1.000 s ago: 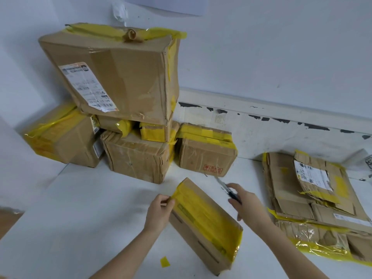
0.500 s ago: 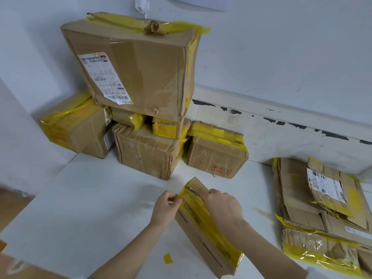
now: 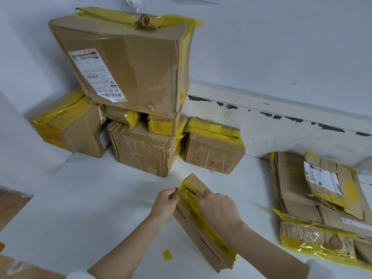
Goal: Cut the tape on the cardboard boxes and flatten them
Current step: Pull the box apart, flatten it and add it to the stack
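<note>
narrow box (image 3: 203,234) lies lengthwise away from the person, left hand (image 3: 164,204) pinching its far edge, right hand (image 3: 218,206) gripping a cutter (image 3: 192,191).

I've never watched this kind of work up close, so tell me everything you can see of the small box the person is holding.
The small box is long, narrow brown cardboard, standing on the white table on a long side, running away from the person toward the stacked boxes. Glossy yellow tape covers its upward face and wraps both ends. Dark printed lines mark its left side. The left hand pinches its far left edge; the right hand rests on top, holding a thin blade against the tape.
</note>
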A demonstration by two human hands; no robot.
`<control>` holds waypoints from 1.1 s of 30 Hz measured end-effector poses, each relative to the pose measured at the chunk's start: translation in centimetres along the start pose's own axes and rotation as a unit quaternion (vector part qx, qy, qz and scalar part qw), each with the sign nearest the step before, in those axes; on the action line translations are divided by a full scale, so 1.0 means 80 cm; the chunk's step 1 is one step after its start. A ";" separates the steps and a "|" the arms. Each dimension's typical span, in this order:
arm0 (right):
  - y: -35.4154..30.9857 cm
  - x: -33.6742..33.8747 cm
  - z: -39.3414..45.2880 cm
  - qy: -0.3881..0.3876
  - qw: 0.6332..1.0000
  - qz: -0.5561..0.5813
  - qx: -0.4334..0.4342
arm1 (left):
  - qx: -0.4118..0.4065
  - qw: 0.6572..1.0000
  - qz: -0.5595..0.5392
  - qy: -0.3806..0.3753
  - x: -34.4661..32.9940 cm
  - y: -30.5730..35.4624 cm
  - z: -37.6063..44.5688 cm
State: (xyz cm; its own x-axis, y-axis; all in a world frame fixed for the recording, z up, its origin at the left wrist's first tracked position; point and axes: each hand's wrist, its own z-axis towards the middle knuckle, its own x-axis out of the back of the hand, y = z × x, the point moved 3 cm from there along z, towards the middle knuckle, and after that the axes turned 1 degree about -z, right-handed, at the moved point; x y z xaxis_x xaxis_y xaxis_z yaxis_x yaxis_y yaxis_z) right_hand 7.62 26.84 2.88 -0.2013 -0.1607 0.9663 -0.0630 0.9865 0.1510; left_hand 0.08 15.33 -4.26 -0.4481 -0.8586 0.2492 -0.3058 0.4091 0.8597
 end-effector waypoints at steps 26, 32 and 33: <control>0.033 -0.011 -0.100 0.008 1.000 -0.028 0.008 | -0.415 0.710 0.565 -0.072 -0.050 0.029 0.015; 0.048 -0.024 -0.159 -0.016 0.998 -0.049 -0.033 | -0.402 0.703 0.582 -0.076 -0.050 0.024 0.020; 0.051 -0.035 -0.170 0.002 0.999 -0.030 -0.031 | -0.402 0.702 0.583 -0.077 -0.050 0.023 0.020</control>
State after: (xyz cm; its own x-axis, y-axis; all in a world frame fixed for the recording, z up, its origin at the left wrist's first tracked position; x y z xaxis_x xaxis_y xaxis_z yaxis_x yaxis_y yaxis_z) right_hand 21.23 31.71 3.59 -0.1944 -0.2194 0.9561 -0.0138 0.9752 0.2210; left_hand -0.02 20.00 -4.35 -0.1048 -0.0163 0.9944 0.8887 0.4473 0.1010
